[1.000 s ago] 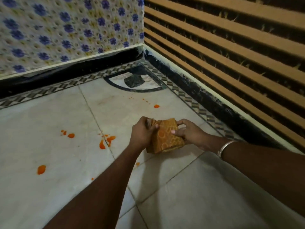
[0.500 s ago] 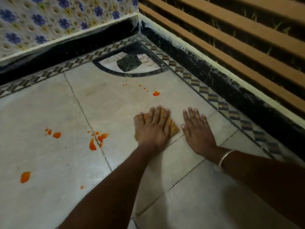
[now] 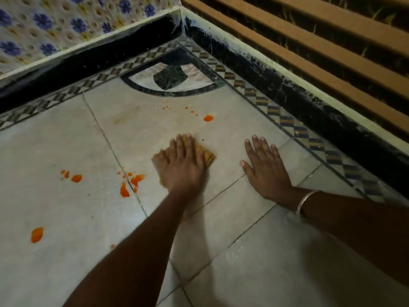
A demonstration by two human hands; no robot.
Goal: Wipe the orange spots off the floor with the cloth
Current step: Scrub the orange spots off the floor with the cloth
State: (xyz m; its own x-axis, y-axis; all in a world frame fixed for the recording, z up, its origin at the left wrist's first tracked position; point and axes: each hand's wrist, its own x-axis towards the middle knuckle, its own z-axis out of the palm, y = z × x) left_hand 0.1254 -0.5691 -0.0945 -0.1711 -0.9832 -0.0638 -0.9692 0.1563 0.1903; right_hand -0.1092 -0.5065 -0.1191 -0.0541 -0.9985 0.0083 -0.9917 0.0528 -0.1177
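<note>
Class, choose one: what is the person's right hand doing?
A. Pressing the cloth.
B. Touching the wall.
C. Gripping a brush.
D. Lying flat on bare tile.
D: the right hand lies flat, fingers spread, on the floor, apart from the cloth, which the left hand presses.

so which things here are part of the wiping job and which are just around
Job: cloth, left hand pressing it, orange spots, floor.
Just around: right hand flat on floor, bangle, corner inlay, slatted wall.

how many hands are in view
2. The left hand presses the cloth; the right hand rests flat on the floor to its right.
</note>
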